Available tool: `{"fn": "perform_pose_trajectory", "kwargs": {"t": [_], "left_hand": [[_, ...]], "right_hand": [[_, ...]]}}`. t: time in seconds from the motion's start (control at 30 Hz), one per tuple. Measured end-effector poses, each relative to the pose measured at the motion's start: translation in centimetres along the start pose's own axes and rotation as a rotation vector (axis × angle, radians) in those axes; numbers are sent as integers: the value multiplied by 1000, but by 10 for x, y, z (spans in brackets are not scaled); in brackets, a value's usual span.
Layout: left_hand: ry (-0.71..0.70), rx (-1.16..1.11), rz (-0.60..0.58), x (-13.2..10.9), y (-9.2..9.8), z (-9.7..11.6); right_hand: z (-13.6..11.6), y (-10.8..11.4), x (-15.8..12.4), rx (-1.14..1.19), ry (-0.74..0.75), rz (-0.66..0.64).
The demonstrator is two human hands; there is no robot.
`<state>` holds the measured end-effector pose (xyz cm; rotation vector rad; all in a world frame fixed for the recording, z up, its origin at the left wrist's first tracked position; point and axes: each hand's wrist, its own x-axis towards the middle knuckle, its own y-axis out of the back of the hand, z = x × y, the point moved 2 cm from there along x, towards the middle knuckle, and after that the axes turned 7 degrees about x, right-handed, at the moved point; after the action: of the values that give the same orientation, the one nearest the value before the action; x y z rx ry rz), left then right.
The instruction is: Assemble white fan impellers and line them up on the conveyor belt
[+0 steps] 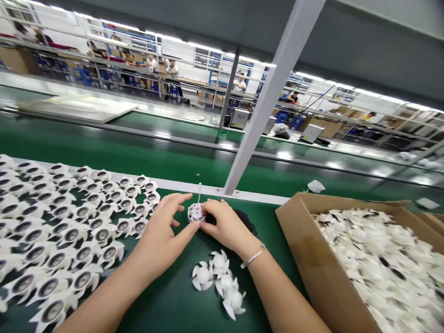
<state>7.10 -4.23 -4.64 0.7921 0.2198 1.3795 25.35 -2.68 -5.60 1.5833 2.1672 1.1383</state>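
Head view: left hand (pixel 163 231) and right hand (pixel 226 226) pinch a white fan (pixel 196 213) in their fingers; more fans (pixel 72 233) lie left, a cardboard box (pixel 313 259) right.

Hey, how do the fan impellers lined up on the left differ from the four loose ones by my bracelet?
The impellers on the left lie in dense, overlapping rows, while the four loose ones form a small huddle. The left ones show a dark ring around a grey centre; the four loose ones show a white domed hub. Both have white curved blades and lie on the green conveyor belt.
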Motion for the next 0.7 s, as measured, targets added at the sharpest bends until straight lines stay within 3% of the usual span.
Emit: {"fn": "perform_pose_trajectory", "kwargs": {"t": [0.17, 0.33, 0.37, 0.53, 0.7], "left_hand": [[-8, -6, 44, -1, 3, 1], [-22, -40, 115, 0, 6, 3], [-18, -46, 119, 0, 6, 4], [10, -65, 161, 0, 6, 3], [-7, -51, 67, -1, 7, 5]], "right_hand": [[-9, 6, -4, -101, 56, -53], [-21, 6, -9, -55, 96, -266], [-20, 6, -9, -81, 57, -224], [2, 11, -8, -393, -220, 263], [13, 25, -6, -376, -307, 336]]}}
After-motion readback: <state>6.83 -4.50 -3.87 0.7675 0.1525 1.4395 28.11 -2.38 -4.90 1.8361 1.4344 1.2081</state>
